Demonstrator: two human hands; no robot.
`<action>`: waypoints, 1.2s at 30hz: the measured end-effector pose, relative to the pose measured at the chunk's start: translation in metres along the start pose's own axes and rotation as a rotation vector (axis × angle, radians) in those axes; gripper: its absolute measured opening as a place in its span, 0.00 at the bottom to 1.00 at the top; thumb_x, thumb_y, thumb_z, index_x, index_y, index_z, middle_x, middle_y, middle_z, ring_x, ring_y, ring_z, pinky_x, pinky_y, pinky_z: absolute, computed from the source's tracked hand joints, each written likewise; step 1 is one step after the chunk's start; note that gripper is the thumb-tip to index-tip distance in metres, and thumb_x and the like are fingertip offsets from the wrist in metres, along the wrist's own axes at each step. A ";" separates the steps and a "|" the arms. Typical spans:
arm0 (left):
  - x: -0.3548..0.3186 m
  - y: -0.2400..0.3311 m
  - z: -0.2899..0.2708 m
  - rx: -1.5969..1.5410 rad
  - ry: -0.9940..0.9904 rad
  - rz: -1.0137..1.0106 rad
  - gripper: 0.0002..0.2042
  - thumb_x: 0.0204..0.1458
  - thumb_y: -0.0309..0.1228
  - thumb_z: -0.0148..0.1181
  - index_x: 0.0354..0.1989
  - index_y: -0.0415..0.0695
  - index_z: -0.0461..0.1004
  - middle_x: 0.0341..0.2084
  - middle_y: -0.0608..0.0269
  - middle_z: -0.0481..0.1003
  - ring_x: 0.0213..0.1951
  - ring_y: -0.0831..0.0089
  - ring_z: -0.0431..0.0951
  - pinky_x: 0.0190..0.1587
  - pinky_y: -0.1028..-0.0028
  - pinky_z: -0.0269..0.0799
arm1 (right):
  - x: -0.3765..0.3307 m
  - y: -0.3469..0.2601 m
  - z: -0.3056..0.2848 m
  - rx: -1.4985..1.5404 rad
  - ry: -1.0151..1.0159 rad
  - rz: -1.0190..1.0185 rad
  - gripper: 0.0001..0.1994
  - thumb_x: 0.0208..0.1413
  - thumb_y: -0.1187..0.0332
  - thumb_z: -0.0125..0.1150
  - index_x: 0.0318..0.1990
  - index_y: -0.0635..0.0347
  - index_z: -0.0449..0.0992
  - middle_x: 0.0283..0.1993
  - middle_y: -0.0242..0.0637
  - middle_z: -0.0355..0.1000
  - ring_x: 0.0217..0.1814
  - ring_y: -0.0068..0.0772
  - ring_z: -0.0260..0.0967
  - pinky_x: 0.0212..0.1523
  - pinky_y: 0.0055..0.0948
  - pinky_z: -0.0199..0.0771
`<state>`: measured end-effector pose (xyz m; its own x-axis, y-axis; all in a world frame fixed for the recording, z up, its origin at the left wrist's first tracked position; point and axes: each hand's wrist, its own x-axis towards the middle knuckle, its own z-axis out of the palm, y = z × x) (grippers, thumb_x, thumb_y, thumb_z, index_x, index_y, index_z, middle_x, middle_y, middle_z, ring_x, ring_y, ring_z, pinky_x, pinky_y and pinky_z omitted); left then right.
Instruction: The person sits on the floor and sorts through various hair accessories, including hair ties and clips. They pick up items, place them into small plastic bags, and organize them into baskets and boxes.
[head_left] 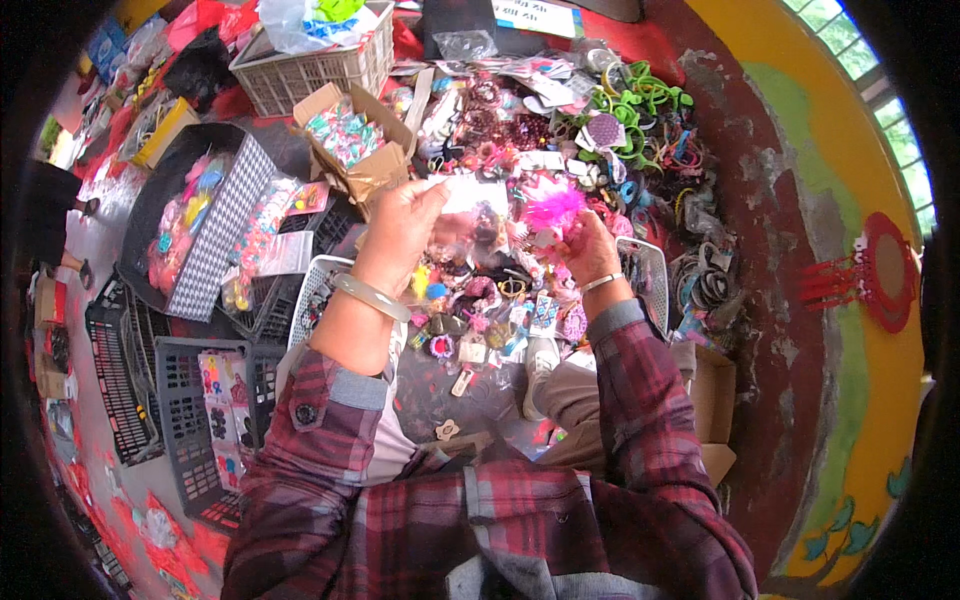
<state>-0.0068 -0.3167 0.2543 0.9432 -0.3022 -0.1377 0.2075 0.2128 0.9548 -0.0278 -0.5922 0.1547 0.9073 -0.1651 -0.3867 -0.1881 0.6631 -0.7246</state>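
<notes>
Holding a small clear packet (468, 205) between them, both hands are raised over the heap of hair accessories (480, 300). The left hand (400, 230) pinches the packet's upper edge with closed fingers; the right hand (585, 250) is closed around a fluffy pink ornament (550, 205). Just above the left hand stands an open cardboard box (360, 140), and green hoops (640, 100) lie beyond the right hand.

Street-side trinket stall, heaps of hair accessories (520, 150) on the ground, plastic crates (200, 400), cardboard box (355, 140), painted wall (850, 150)
</notes>
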 end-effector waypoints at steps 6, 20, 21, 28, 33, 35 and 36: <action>0.013 0.019 0.010 0.109 -0.596 -0.393 0.27 0.54 0.51 0.42 0.46 0.35 0.67 0.20 0.51 0.75 0.11 0.80 0.70 0.11 0.84 0.60 | -0.062 -0.037 0.059 -0.134 -0.099 -0.188 0.10 0.54 0.62 0.46 0.40 0.55 0.67 0.32 0.33 0.71 0.27 0.29 0.70 0.23 0.28 0.73; 0.047 -0.028 0.041 -0.323 -0.400 -0.264 0.14 0.51 0.27 0.53 0.46 0.38 0.68 0.37 0.63 0.74 0.32 0.85 0.73 0.30 0.86 0.68 | -0.065 -0.038 0.062 -0.310 -0.279 -0.193 0.12 0.58 0.62 0.46 0.44 0.59 0.68 0.33 0.33 0.72 0.31 0.20 0.68 0.31 0.18 0.68; 0.048 -0.028 0.038 -0.298 -0.392 -0.277 0.14 0.51 0.27 0.53 0.46 0.38 0.68 0.35 0.64 0.74 0.28 0.86 0.71 0.25 0.87 0.65 | -0.065 -0.039 0.060 -0.319 -0.289 -0.175 0.13 0.59 0.61 0.45 0.43 0.59 0.68 0.33 0.35 0.72 0.31 0.20 0.68 0.31 0.17 0.68; 0.056 -0.024 0.012 -0.310 -0.352 -0.356 0.08 0.51 0.30 0.53 0.36 0.41 0.71 0.20 0.70 0.73 0.10 0.89 0.59 0.09 0.86 0.48 | -0.047 -0.047 0.037 -0.346 -0.144 -0.165 0.20 0.59 0.51 0.38 0.41 0.59 0.68 0.29 0.37 0.73 0.22 0.21 0.65 0.19 0.19 0.61; 0.050 -0.016 0.011 -0.591 -0.561 -0.491 0.11 0.54 0.36 0.48 0.35 0.39 0.69 0.11 0.68 0.63 0.10 0.83 0.57 0.11 0.82 0.51 | 0.012 -0.010 -0.029 -0.342 0.032 -0.026 0.18 0.56 0.53 0.43 0.42 0.58 0.70 0.33 0.39 0.70 0.28 0.27 0.66 0.26 0.27 0.68; 0.053 -0.027 -0.001 -0.596 -0.548 -0.489 0.16 0.54 0.40 0.48 0.41 0.39 0.67 0.17 0.60 0.69 0.08 0.81 0.56 0.11 0.80 0.51 | 0.042 0.013 -0.060 -0.740 0.059 -0.188 0.21 0.54 0.50 0.44 0.42 0.60 0.70 0.33 0.37 0.68 0.32 0.30 0.66 0.33 0.34 0.69; 0.052 -0.030 -0.002 -0.661 -0.508 -0.525 0.16 0.54 0.39 0.48 0.43 0.39 0.65 0.24 0.55 0.71 0.09 0.81 0.58 0.12 0.81 0.53 | 0.043 0.016 -0.061 -0.847 0.114 -0.204 0.23 0.53 0.49 0.45 0.43 0.61 0.68 0.37 0.38 0.67 0.37 0.31 0.66 0.36 0.37 0.69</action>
<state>0.0366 -0.3371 0.2180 0.4985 -0.8372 -0.2249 0.8174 0.3676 0.4435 -0.0150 -0.6336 0.0919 0.9192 -0.3231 -0.2252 -0.2831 -0.1448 -0.9481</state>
